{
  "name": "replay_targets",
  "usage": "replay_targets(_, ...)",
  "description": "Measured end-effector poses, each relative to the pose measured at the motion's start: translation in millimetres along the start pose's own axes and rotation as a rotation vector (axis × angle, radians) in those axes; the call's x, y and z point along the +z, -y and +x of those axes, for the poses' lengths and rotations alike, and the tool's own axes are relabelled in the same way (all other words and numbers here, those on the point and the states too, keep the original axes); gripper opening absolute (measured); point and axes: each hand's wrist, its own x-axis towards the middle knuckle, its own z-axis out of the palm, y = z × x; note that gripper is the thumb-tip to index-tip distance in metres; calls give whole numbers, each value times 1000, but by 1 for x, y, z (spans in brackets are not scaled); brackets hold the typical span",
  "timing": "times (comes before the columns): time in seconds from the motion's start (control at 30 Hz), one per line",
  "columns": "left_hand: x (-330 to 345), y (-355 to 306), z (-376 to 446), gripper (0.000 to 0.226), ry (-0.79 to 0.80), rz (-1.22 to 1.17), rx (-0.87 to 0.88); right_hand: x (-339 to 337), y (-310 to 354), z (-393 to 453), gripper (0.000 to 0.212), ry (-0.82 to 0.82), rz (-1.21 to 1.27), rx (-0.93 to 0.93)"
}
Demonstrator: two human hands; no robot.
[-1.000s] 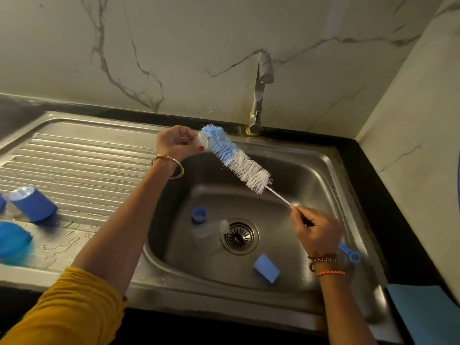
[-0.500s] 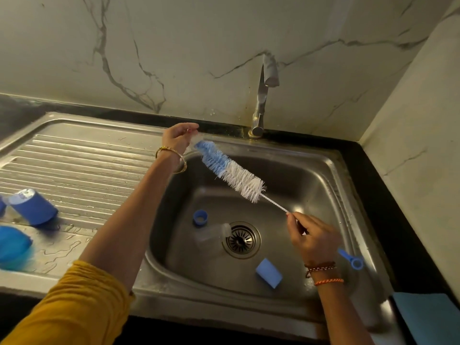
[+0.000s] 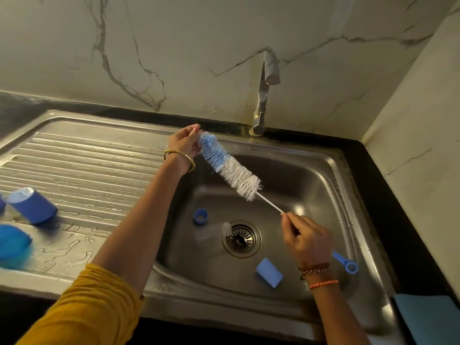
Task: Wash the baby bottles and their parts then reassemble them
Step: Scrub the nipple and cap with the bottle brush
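Observation:
Over the sink basin, my left hand pinches a small translucent bottle part, mostly hidden by my fingers. The blue tip of the bottle brush is pressed into that part. My right hand grips the brush's thin wire stem, and its blue loop handle sticks out behind my wrist. On the basin floor lie a clear bottle on its side, a blue screw ring and a blue block-shaped piece.
The tap stands behind the basin with no water running. On the wet drainboard at the left lie a blue cap and a blurred blue object. A blue cloth lies at the bottom right.
The brush tip has shifted slightly lower against the part in my left hand, and the brush now lies a little flatter. Both hands keep their hold.

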Motion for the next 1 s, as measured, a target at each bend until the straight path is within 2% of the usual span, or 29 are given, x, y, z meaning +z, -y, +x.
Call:
replay_targets(0.07, -4, 0, -2, 22, 38, 25, 33, -1, 6, 1, 40, 116, 74, 51)
replay_targets(0.1, -5, -2, -3, 21, 66, 39, 58, -1, 12, 2, 41, 213, 181, 160)
replay_targets(0.2, -8, -12, -6, 20, 213, 18, 113, -7, 23, 14, 40, 602, 770, 764)
replay_targets(0.27, -10, -16, -8, 25, 342, -146, 74, -12, 17, 21, 40, 834, 1060, 1164)
replay_targets(0.33, -13, -12, -10, 29, 407, -309, 18, -11, 7, 23, 39, 931, 1136, 1324)
replay_targets(0.4, -17, -1, -10, 28, 361, -310, -9, -7, 5, 20, 36, 923, 1050, 1304)
replay_targets(0.47, -19, 5, -11, 25, 259, -252, -27, -4, 10, 17, 32, 836, 920, 1166)
replay_targets(0.53, -17, 9, -12, 16, 185, -232, -18, -1, 13, 12, 29, 675, 715, 941)
replay_targets(0.63, -11, 7, -17, 10, 12, -192, 58, 0, 9, 6, 33, 381, 275, 631)
replay_targets(0.7, -6, 6, -19, 10, -18, -243, 74, -4, 1, 7, 40, 234, 58, 510)
replay_targets(0.8, 0, 1, -21, 10, 10, -281, 72, -9, -3, 11, 46, 100, -30, 364)
replay_targets(0.83, 1, -1, -22, 11, 32, -292, 72, -11, -3, 12, 48, 83, -20, 356)
replay_targets(0.9, 1, -2, -23, 13, 101, -318, 70, -10, 0, 12, 59, 146, 41, 489)
replay_targets(1.0, -5, 1, -24, 17, 234, -322, 101, -14, 2, 23, 58, 542, 416, 937)
